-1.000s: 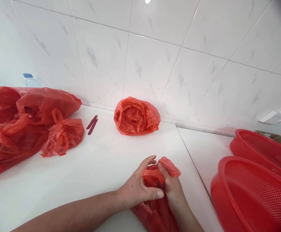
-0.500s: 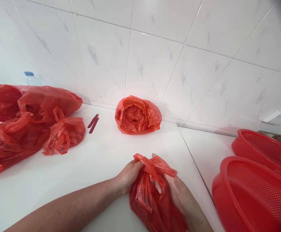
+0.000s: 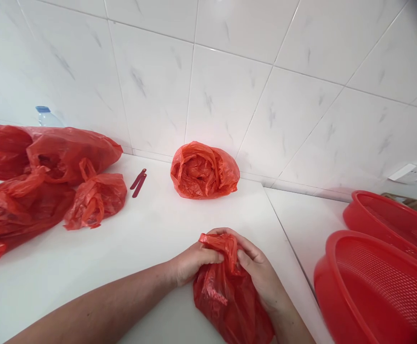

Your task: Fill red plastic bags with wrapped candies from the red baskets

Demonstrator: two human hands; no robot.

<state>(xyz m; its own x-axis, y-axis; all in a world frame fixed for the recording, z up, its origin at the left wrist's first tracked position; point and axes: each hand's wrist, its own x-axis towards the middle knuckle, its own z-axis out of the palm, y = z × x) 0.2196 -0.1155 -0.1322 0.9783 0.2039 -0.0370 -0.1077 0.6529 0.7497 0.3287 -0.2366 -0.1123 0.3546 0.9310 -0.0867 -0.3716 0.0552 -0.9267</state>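
A red plastic bag (image 3: pixel 229 306) lies at the front of the white table, bulging with contents I cannot make out. My left hand (image 3: pixel 196 260) grips its gathered top from the left, the thumb pressed across the plastic. From the right, my right hand (image 3: pixel 256 267) holds the same top, its thumb on the near side and its fingers curled behind. Both hands are closed on the bag's neck, close together. A patch of pink-and-white pattern shows through the film.
Another open-topped red bag (image 3: pixel 204 171) stands by the tiled wall. Several filled red bags (image 3: pixel 50 191) crowd the left, a bottle (image 3: pixel 47 117) behind them. Two dark red strips (image 3: pixel 138 183) lie beside them. Red mesh baskets (image 3: pixel 337 267) stand at the right, past a table seam.
My right thumb has come round to the front of the bag's neck, and my left thumb now lies across it. The loose top flap is gathered in tighter.
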